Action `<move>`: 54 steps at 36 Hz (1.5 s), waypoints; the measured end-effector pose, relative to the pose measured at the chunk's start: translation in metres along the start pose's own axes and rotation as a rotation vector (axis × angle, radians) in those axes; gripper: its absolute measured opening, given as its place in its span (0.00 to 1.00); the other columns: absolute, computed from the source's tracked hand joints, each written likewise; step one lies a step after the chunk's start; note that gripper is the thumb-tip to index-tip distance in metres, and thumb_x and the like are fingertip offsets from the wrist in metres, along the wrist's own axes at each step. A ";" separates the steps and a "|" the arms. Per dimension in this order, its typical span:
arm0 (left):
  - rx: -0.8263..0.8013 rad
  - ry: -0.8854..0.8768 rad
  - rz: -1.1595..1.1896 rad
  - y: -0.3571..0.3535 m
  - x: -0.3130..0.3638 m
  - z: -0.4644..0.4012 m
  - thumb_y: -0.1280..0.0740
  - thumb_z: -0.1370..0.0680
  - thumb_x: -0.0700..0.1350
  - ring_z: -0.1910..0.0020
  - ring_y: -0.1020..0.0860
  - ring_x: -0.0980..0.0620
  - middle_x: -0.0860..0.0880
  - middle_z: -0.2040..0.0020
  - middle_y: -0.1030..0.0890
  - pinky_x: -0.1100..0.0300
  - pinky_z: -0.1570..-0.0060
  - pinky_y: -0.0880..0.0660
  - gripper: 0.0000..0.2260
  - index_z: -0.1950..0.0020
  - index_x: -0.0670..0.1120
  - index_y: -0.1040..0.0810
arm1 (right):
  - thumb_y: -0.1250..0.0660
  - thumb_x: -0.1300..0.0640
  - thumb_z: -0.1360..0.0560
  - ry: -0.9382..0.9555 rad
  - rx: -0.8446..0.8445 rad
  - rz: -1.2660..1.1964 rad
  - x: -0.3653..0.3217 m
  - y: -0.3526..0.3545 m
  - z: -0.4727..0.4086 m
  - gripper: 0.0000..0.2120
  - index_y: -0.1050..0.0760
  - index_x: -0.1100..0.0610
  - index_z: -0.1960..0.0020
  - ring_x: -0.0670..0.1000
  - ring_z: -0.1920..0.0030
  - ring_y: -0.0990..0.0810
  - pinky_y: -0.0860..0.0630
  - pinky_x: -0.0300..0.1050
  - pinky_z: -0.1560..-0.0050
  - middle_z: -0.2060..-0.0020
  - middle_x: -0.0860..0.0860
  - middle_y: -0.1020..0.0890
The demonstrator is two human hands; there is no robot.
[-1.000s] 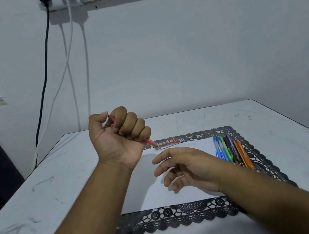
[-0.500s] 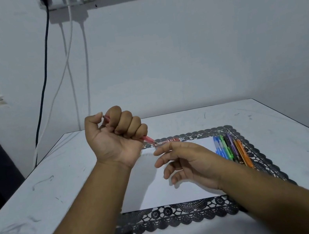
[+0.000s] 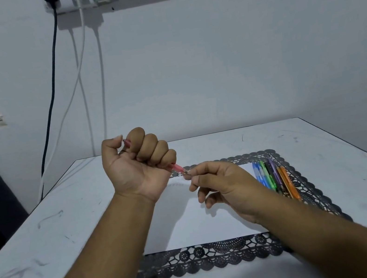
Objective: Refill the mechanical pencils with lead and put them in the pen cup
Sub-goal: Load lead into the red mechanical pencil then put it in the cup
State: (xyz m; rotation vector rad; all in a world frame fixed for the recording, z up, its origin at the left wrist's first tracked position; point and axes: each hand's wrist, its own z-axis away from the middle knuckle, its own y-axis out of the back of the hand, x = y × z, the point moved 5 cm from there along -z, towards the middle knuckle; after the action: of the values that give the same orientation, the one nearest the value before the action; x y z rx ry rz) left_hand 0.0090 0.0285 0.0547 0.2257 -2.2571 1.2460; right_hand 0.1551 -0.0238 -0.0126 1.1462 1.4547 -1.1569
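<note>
Left hand point(image 3: 136, 164) fists the red pencil point(image 3: 177, 168) (tilted); right hand point(image 3: 219, 181) pinches its lower tip

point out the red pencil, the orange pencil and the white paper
red pencil point(image 3: 177, 167), head view, barrel below the left fist
orange pencil point(image 3: 290, 185), head view, mid barrel
white paper point(image 3: 193, 225), head view, bare middle

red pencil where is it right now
In the head view, the red pencil is gripped in the left hand, left of centre above the paper, its tip pinched by the right hand.
</note>
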 end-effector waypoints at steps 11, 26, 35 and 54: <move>0.019 -0.027 0.016 -0.002 -0.001 0.002 0.43 0.31 0.55 0.71 0.52 0.52 0.53 0.72 0.49 0.58 0.72 0.49 0.15 0.68 0.50 0.46 | 0.29 0.64 0.21 -0.006 0.009 0.077 0.000 0.001 0.001 0.03 0.16 0.59 0.51 0.51 0.65 0.21 0.25 0.44 0.65 0.60 0.55 0.15; 0.090 -0.004 -0.012 0.000 -0.001 0.000 0.41 0.30 0.53 0.71 0.52 0.51 0.53 0.72 0.48 0.58 0.72 0.50 0.14 0.69 0.50 0.45 | 0.31 0.64 0.21 -0.049 0.041 0.100 0.003 0.007 0.001 0.07 0.16 0.56 0.53 0.52 0.64 0.21 0.25 0.46 0.64 0.59 0.55 0.15; 0.082 -0.035 -0.124 -0.006 0.004 0.002 0.42 0.30 0.53 0.70 0.53 0.51 0.52 0.72 0.49 0.58 0.70 0.53 0.15 0.69 0.49 0.47 | 0.31 0.64 0.20 -0.077 0.021 0.117 0.006 0.006 0.002 0.07 0.16 0.55 0.53 0.52 0.63 0.21 0.25 0.47 0.63 0.58 0.55 0.14; 0.115 -0.042 -0.171 -0.003 0.003 0.001 0.42 0.31 0.52 0.71 0.53 0.52 0.52 0.72 0.49 0.59 0.71 0.52 0.15 0.69 0.49 0.47 | 0.32 0.64 0.20 -0.087 0.022 0.137 0.009 0.007 0.001 0.06 0.16 0.57 0.49 0.53 0.61 0.20 0.25 0.48 0.63 0.58 0.54 0.14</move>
State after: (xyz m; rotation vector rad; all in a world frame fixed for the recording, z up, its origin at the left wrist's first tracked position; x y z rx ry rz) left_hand 0.0074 0.0264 0.0585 0.4818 -2.1525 1.2904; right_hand 0.1606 -0.0228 -0.0220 1.1776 1.2801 -1.1161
